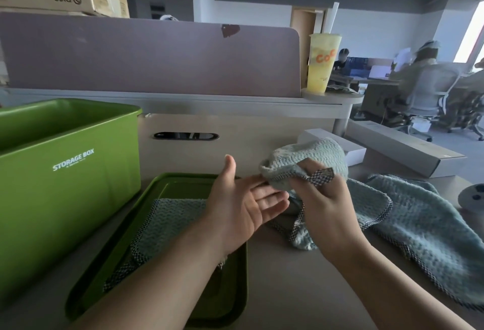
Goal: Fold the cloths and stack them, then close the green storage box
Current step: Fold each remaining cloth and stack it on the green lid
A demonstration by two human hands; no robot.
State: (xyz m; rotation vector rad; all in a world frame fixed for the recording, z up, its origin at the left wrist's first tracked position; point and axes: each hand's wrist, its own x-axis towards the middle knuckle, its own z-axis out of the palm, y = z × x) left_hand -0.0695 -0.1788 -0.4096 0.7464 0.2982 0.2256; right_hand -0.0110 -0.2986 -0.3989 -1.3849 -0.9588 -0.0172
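My right hand [324, 206] grips a light blue cloth [309, 164] with a checked border, bunched and lifted above the desk. My left hand [243, 201] is open, palm up, its fingertips touching the lower edge of that cloth. A folded blue cloth [167, 222] lies on the green lid [110, 274], which rests flat on the desk in front of me. The green storage box [65, 172] stands open at the left. More blue cloths [419, 222] lie spread on the desk at the right.
A yellow drink cup [320, 62] stands on a ledge behind the desk divider [146, 54]. White and cardboard boxes [400, 146] lie at the desk's far right. A round grey object [471, 196] sits at the right edge. People sit at desks in the background.
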